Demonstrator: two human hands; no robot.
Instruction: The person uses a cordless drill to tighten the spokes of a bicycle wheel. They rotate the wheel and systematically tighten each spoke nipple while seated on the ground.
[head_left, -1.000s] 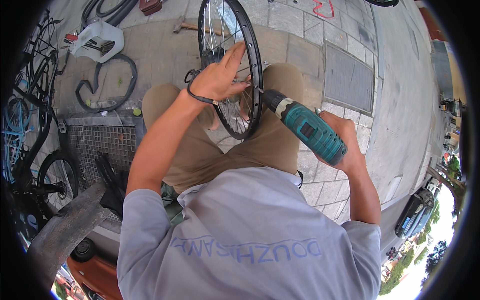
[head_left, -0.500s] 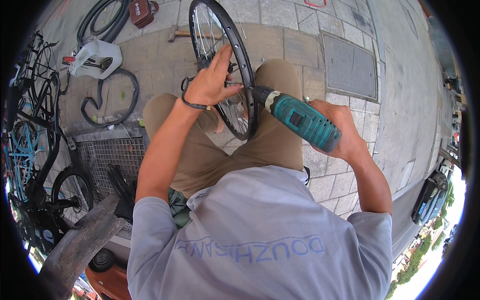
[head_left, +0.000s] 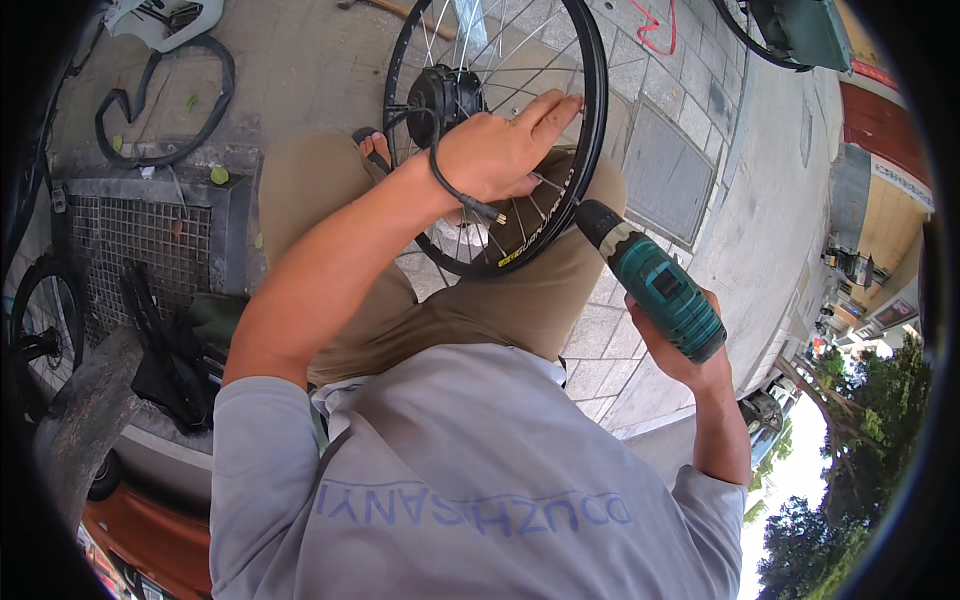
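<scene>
The spoked bicycle wheel (head_left: 597, 92) stands tilted between the person's knees, above the paved ground (head_left: 300, 85). The teal cordless drill (head_left: 665, 285) points its black chuck at the rim's outer side, the tip just beside it. The hands are apart: the right hand (head_left: 664, 350) is wrapped around the drill's handle; the left hand (head_left: 492, 155) reaches among the spokes, fingers extended toward the rim, though whether it pinches a spoke cannot be told. Near it sits the black hub (head_left: 432, 105); a thin dark cable (head_left: 442, 180) crosses the left wrist.

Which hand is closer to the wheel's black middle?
Left. The left hand is close by the black hub; the right hand is farther off, beyond the rim, gripping the drill.
</scene>
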